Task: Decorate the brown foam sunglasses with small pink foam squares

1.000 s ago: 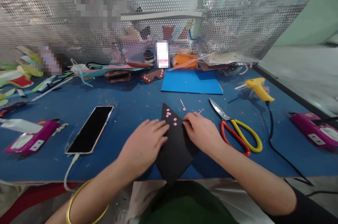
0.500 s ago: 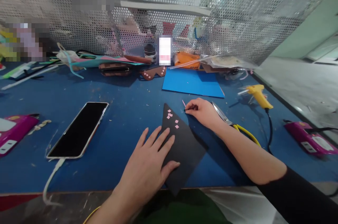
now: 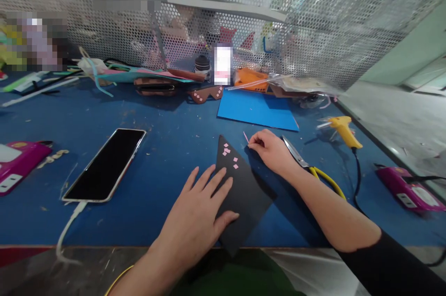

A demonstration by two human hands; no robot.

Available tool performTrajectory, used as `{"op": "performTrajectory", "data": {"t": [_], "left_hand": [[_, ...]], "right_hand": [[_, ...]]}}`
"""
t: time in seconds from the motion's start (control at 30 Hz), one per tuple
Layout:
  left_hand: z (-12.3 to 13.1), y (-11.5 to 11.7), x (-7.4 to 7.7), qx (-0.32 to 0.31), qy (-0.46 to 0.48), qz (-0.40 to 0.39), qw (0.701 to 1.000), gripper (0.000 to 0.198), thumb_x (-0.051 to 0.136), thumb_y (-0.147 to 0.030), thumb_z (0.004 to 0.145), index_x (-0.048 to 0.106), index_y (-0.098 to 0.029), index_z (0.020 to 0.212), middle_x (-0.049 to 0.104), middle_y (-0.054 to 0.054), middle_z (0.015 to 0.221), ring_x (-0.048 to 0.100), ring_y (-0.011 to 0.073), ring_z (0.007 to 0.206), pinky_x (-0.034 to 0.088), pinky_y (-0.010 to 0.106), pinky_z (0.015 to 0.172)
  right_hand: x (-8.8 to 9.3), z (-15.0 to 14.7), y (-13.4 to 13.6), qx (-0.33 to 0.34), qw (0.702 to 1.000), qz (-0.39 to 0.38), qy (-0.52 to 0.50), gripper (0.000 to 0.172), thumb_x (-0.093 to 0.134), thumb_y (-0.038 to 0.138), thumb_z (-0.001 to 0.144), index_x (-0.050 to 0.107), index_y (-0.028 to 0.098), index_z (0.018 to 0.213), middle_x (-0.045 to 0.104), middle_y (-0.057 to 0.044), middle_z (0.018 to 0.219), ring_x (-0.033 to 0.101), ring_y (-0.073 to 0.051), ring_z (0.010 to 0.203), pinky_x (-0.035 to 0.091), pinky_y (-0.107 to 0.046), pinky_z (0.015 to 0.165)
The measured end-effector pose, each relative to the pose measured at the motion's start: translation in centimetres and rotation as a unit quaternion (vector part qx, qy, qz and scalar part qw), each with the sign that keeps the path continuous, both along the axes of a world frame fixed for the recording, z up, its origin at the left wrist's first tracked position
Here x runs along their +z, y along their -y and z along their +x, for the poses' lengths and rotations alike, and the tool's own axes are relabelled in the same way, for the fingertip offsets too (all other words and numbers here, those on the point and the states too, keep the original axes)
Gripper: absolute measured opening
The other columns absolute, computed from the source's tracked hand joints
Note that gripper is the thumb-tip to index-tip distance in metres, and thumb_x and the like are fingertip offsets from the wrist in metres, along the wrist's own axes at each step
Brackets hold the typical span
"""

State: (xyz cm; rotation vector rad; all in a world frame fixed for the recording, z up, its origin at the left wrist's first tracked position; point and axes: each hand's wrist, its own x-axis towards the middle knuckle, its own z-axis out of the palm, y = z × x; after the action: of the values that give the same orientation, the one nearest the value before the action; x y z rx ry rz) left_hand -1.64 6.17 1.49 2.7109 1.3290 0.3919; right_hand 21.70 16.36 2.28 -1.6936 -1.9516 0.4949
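A black sheet of craft paper or foam (image 3: 249, 194) with pointed corners lies at the table's front edge. Several small pink diamond pieces (image 3: 235, 160) sit near its upper tip. My left hand (image 3: 198, 207) rests flat on the sheet's left side, fingers spread. To the right of the tip, my right hand (image 3: 270, 149) has its thumb and forefinger pinched at the lower end of a thin pink strip (image 3: 245, 136). Scissors with yellow handles (image 3: 298, 154) lie beside the right wrist, partly behind the forearm.
A phone (image 3: 106, 166) on a white cable lies at left. A yellow glue gun (image 3: 343, 131) and magenta power boxes (image 3: 406, 189) are at right. Behind are a blue sheet (image 3: 258, 109), a brown mask shape (image 3: 206, 95) with pink pieces, and a perforated metal screen (image 3: 121, 31).
The view has shifted slightly. My right fingertips have closed up a little at the pink strip; my left hand stays on the black sheet.
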Motion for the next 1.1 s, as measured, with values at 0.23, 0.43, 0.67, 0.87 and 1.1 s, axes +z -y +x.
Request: {"op": "performTrajectory", "data": {"t": [0.23,0.43,0.67,0.87,1.1], "left_hand": [[0.0,0.0,0.2,0.002,0.001,-0.002,1.000,0.054,0.043,-0.055,0.095,0.056,-0.025,0.137,0.053,0.005,0.147,0.043,0.0315,0.138,0.032,0.055,0.113],[0.0,0.0,0.1,0.002,-0.002,-0.011,1.000,0.056,0.042,-0.056,0.095,0.053,-0.025,0.140,0.049,0.004,0.150,0.041,0.0313,0.139,0.031,0.056,0.114],[0.0,0.0,0.3,0.002,0.001,-0.025,1.000,0.056,0.039,-0.057,0.096,0.052,-0.025,0.140,0.049,0.004,0.150,0.041,0.0312,0.139,0.033,0.057,0.113],[0.1,-0.1,0.0,0.005,0.001,-0.022,1.000,0.056,0.039,-0.057,0.096,0.052,-0.026,0.140,0.048,0.003,0.150,0.040,0.0304,0.140,0.032,0.057,0.114],[0.0,0.1,-0.1,0.002,0.001,-0.012,1.000,0.055,0.041,-0.057,0.096,0.052,-0.026,0.140,0.049,0.003,0.150,0.040,0.0295,0.140,0.031,0.057,0.114]], "right_hand": [[2.1,-2.0,2.3,0.085,0.995,-0.013,-0.040,0.010,0.052,0.020,0.088,0.059,0.023,0.081,0.065,0.004,0.076,0.059,-0.013,0.073,0.042,-0.024,0.069],[2.4,-3.6,2.2,0.110,0.993,-0.037,0.035,0.016,0.050,0.015,0.089,0.062,0.024,0.096,0.073,0.001,0.092,0.065,-0.016,0.083,0.045,-0.028,0.073],[0.8,-3.9,0.6,0.189,0.974,0.070,0.101,0.055,0.039,-0.001,0.082,0.048,0.015,0.134,0.069,-0.008,0.124,0.056,-0.023,0.121,0.043,-0.044,0.101],[0.5,-3.5,1.5,0.222,0.965,0.075,0.119,0.060,0.037,-0.005,0.074,0.050,0.009,0.132,0.070,-0.009,0.121,0.058,-0.024,0.121,0.042,-0.046,0.105],[0.4,-3.3,2.0,0.220,0.967,0.100,0.077,0.058,0.035,-0.003,0.077,0.050,0.009,0.132,0.070,-0.008,0.123,0.058,-0.022,0.120,0.043,-0.046,0.105]]}}
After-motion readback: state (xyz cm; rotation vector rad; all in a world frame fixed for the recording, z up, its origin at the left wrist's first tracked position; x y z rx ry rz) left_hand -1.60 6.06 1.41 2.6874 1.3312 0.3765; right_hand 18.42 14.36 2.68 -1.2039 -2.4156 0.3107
